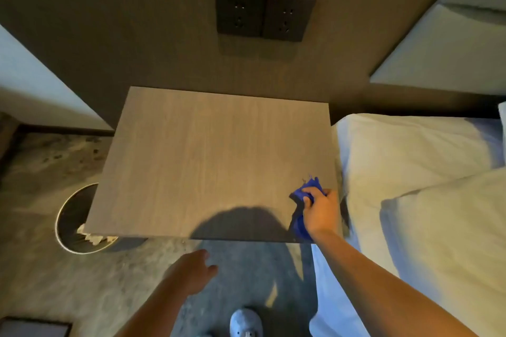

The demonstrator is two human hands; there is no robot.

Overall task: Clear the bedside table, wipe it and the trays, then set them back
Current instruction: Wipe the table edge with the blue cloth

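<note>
The bedside table [208, 161] is a bare wood-grain top fixed to the wall, with nothing standing on it. My right hand [321, 212] presses a blue cloth [306, 194] onto the table's near right corner, fingers closed over it. My left hand [193, 272] hangs below the table's front edge over the floor, holding nothing, fingers loosely curled and apart. At the bottom left corner lies the dark-rimmed edge of a flat thing, perhaps a tray [32, 327], on the floor.
A round waste bin [71, 219] with crumpled paper stands on the floor, partly under the table's left front corner. A bed with white pillows [410, 161] adjoins the table's right side. Two dark wall sockets [264, 18] sit above the table. My shoe [246, 323] shows below.
</note>
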